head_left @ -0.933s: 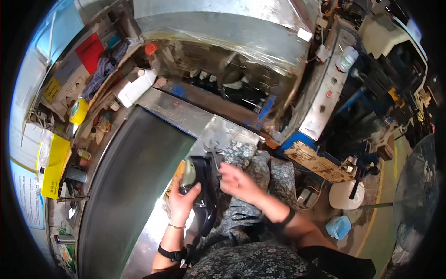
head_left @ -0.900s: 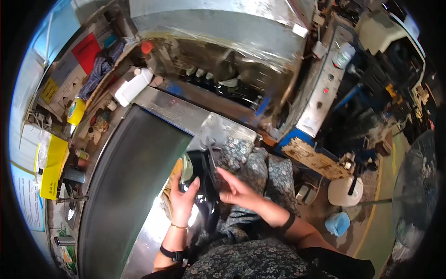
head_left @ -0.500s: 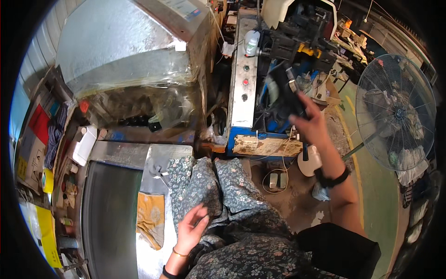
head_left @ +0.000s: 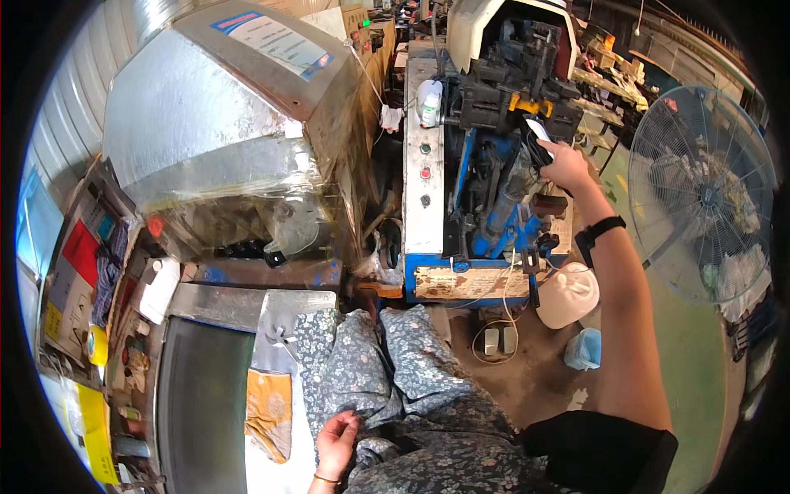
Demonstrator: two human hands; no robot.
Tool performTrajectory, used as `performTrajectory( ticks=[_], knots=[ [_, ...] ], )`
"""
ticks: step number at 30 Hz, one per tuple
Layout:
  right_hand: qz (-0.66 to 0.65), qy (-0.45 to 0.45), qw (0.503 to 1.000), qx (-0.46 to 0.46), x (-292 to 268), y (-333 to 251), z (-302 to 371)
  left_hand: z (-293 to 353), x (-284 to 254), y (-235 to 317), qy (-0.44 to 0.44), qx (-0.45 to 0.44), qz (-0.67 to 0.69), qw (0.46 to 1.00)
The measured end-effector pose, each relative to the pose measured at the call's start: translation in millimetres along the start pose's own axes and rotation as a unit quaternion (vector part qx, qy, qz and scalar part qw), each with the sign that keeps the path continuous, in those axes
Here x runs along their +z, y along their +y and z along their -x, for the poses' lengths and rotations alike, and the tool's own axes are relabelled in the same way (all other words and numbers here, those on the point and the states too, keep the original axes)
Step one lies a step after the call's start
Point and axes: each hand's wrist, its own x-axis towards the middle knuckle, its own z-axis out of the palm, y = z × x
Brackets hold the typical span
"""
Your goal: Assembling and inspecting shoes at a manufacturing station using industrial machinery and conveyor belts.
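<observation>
My right hand (head_left: 568,167) is stretched far forward and closed on a black piece with a white strip (head_left: 537,130). Its exact kind is not clear. That piece is at the dark clamping head (head_left: 514,99) of a blue machine, just under a yellow part; whether they touch I cannot tell. My left hand (head_left: 337,442) rests low over my flower-patterned apron (head_left: 428,354), its fingers curled together. Anything small between those fingertips cannot be made out. An ochre cloth glove or rag (head_left: 268,412) lies on the pale board to the left.
A large metal hood (head_left: 214,107) stands at the left above a dark belt (head_left: 204,395). The machine's control panel (head_left: 425,198) carries buttons and a white bottle (head_left: 428,103). At right are a wire fan (head_left: 699,193), a cream jug (head_left: 568,295) and foot pedals (head_left: 499,340).
My right hand has carried the black piece forward, up to the machine head. My left hand has dropped lower and its fingers have drawn together. The whole view has shifted slightly.
</observation>
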Motion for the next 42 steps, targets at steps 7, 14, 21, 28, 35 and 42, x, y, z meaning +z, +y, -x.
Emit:
performTrajectory(
  ticks=[7, 14, 21, 28, 35, 42],
  knots=[
    [0.047, 0.081, 0.995, -0.031, 39, -22, 37, 4, 8, -2, 0.014, 0.009, 0.016, 1.000],
    [-0.005, 0.062, 0.998, 0.007, 33, -16, 32, -2, 11, -4, -0.008, 0.047, 0.002, 0.999],
    [-0.029, 0.023, 0.999, 0.037, 32, -23, 0, -7, 7, -12, -0.008, 0.073, -0.078, 0.994],
    [-0.045, -0.006, 0.998, 0.054, 31, -18, -48, 4, 25, 6, 0.034, 0.059, -0.192, 0.979],
    [-0.064, -0.036, 0.996, 0.055, 18, -19, -61, -6, 29, -1, 0.049, 0.070, -0.148, 0.985],
    [-0.051, -0.057, 0.996, 0.054, 1, -22, -69, -12, 25, -2, 0.064, 0.089, -0.231, 0.967]
  ],
)
